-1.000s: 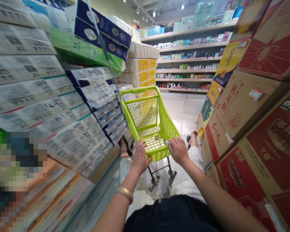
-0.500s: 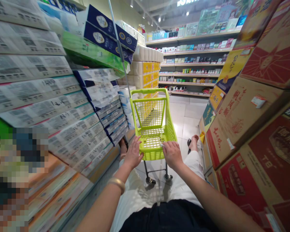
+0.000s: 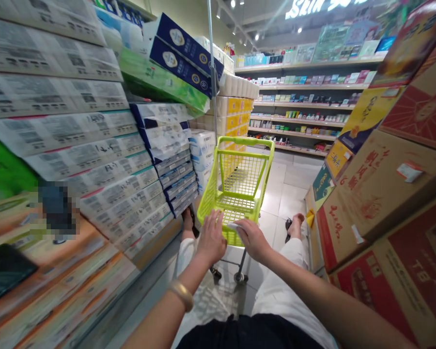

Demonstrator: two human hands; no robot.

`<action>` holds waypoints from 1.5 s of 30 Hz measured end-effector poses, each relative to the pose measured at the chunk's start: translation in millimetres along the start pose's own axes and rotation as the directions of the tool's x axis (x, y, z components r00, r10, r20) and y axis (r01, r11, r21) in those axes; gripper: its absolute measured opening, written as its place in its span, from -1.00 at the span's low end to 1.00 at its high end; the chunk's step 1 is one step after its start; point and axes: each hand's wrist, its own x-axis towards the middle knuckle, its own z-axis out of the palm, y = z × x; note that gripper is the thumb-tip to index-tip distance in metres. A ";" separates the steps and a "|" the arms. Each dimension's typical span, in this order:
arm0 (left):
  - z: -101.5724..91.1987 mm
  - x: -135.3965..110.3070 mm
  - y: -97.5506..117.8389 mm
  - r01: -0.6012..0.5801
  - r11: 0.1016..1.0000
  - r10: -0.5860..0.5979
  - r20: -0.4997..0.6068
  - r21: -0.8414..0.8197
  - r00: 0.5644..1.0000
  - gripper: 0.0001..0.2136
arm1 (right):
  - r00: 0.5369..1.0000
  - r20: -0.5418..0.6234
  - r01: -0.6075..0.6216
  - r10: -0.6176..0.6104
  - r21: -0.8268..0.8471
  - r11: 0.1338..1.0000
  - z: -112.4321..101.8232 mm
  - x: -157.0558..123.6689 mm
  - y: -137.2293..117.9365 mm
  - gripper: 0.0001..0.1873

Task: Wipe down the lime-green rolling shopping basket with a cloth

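Cart (image 3: 236,203): lime-green mesh basket on a wheeled frame, standing on the floor (image 3: 294,194) between the person's legs, ahead of the dark top (image 3: 236,334) and white trousers (image 3: 287,281).

Left hand (image 3: 212,237): palm down over the cart's near left corner, fingers straight and slightly spread, a gold-coloured bangle (image 3: 181,294) at the wrist. Right hand (image 3: 252,237): at the near right corner, thumb and fingers pinching a white slip (image 3: 233,225). Whether this hand also bears on the rim cannot be determined from where one stands.

On the person's left, lowest and nearest, lie orange packs (image 3: 101,247) with a dark slab (image 3: 7,274) on top. Grey-white packs (image 3: 58,97) are stacked behind and above these. On the right, a red carton (image 3: 370,286) sits below a brown carton (image 3: 378,179).

The left foot (image 3: 188,220) and right foot (image 3: 296,225), both in dark footwear, are set apart on either side of the cart.

A metal pole (image 3: 210,48) rises near the cart's far left corner. Past it, yellow packs (image 3: 236,106) are piled up. Shelves (image 3: 312,87) lined with small goods close off the far end; a lit sign (image 3: 323,7) hangs above.
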 end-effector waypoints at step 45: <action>-10.7 -21.6 4.2 -0.034 0.994 0.033 0.015 0.101 0.999 -0.62 | 0.941 0.227 0.285 -0.252 -0.127 0.950 -16.2 33.5 29.9 -0.83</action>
